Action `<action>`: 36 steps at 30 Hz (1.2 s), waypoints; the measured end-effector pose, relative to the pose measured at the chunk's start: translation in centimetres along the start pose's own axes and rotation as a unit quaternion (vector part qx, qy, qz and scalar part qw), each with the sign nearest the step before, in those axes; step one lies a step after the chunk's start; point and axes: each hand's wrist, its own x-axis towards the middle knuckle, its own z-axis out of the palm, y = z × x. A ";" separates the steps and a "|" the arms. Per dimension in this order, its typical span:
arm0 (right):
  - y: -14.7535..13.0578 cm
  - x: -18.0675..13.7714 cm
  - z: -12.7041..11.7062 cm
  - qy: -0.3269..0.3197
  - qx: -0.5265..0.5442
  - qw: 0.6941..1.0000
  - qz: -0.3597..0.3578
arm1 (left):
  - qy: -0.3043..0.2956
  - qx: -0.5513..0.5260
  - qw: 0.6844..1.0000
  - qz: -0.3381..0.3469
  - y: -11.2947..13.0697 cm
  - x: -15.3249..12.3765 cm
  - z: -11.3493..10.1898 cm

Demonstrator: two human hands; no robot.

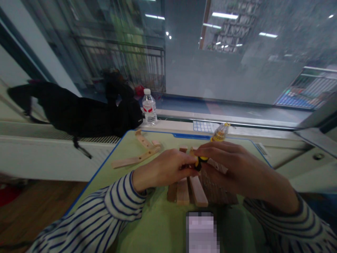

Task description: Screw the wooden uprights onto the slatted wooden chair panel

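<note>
Both hands meet over a wooden slatted assembly [193, 189] lying on a green table [160, 225]. My left hand [163, 168] is closed, fingers pinched at a small yellow-and-black tool [200, 160]. My right hand [231, 165] curls over the same tool from the right, fingers closed on it. The tool's tip is hidden between the fingers. A Y-shaped wooden piece [139, 153] lies on the table to the left of my left hand. A small clear bottle with a yellow label [219, 133] lies tilted just beyond my right hand.
A water bottle [149, 107] stands on the window ledge behind the table. A black bag [86, 112] lies along the ledge at left. A blurred rectangular thing [202, 232] sits at the table's near edge. A large window fills the background.
</note>
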 end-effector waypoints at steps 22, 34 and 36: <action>0.1 -0.1 0.2 -0.006 -0.005 0.999 0.035 | -0.006 0.008 1.000 -0.014 0.5 0.0 -0.2; 0.1 0.0 0.3 0.000 -0.012 1.000 0.012 | 0.014 0.011 1.000 -0.017 0.7 0.0 -0.2; 0.1 -0.1 0.3 -0.007 -0.012 1.000 0.007 | 0.015 0.012 1.000 -0.015 0.7 0.0 -0.2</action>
